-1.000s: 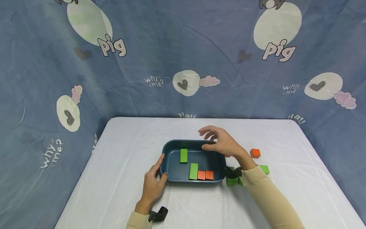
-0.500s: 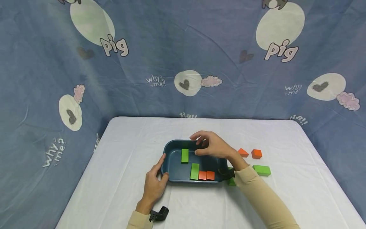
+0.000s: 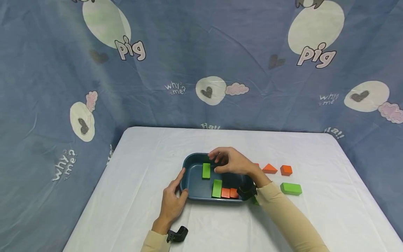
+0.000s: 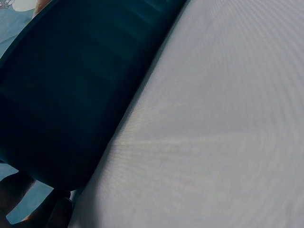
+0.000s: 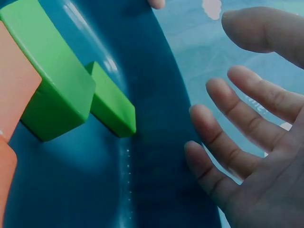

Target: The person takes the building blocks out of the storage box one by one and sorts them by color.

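A dark blue tray [image 3: 196, 192] sits on the white table. Two green blocks lie in it: one near its left-back part [image 3: 206, 171] and another by the front wall [image 3: 217, 189]. Beside the front one are two orange blocks [image 3: 225, 193]. My left hand [image 3: 171, 204] touches the tray's left end with spread thumb and finger. Above the back right of the tray is my right hand [image 3: 232, 161], its fingers apart and bent a little. The right wrist view shows nothing in this hand [image 5: 266, 137], whose fingertips appear near the tray's rim.
Right of the tray lie an orange triangular block [image 3: 269, 168], an orange cube [image 3: 286, 170] and a green block [image 3: 291, 189]. More orange and green pieces are partly hidden by my right arm. A blue printed curtain [image 3: 151, 101] stands behind the table.
My right hand has moved left and slightly down over the tray, uncovering the orange triangular block and more of the green block at right. My left hand stays at the tray's end.
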`<act>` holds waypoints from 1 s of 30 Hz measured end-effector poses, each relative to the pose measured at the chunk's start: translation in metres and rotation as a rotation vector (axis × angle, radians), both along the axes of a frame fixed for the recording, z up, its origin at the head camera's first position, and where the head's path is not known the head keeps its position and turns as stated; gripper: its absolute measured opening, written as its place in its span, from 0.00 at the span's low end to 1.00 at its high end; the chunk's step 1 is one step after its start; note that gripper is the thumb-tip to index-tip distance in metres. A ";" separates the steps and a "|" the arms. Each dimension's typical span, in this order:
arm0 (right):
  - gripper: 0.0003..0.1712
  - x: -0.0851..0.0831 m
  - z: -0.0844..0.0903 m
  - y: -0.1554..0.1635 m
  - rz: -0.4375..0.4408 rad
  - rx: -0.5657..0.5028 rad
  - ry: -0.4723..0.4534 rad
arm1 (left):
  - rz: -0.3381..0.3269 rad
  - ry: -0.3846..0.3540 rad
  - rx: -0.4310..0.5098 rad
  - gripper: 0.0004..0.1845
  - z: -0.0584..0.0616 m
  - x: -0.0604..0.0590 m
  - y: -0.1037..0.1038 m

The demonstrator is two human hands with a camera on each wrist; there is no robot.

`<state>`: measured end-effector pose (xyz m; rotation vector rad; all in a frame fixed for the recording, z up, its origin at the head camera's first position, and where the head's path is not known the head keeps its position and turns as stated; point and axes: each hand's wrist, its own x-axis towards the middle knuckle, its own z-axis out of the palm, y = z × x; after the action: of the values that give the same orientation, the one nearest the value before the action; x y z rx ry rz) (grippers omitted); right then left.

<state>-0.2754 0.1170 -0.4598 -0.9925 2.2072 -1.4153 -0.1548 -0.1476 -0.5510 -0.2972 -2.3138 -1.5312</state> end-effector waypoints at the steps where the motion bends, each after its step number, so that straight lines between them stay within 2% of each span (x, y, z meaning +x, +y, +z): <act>1: 0.29 0.000 -0.001 0.000 0.015 0.002 -0.003 | 0.000 0.001 -0.001 0.40 0.000 0.000 0.000; 11: 0.30 -0.002 -0.011 -0.004 0.224 0.044 -0.078 | -0.005 0.010 -0.004 0.40 0.000 0.000 0.000; 19: 0.30 -0.003 -0.017 -0.006 0.282 0.045 -0.132 | -0.017 0.012 0.001 0.40 0.001 -0.001 0.000; 30: 0.29 -0.002 -0.026 -0.005 0.335 0.123 -0.175 | -0.010 0.027 0.000 0.40 -0.001 -0.001 0.000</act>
<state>-0.2770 0.1118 -0.4860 -1.0895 1.8736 -1.1544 -0.1560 -0.1476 -0.5520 -0.3280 -2.2942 -1.5228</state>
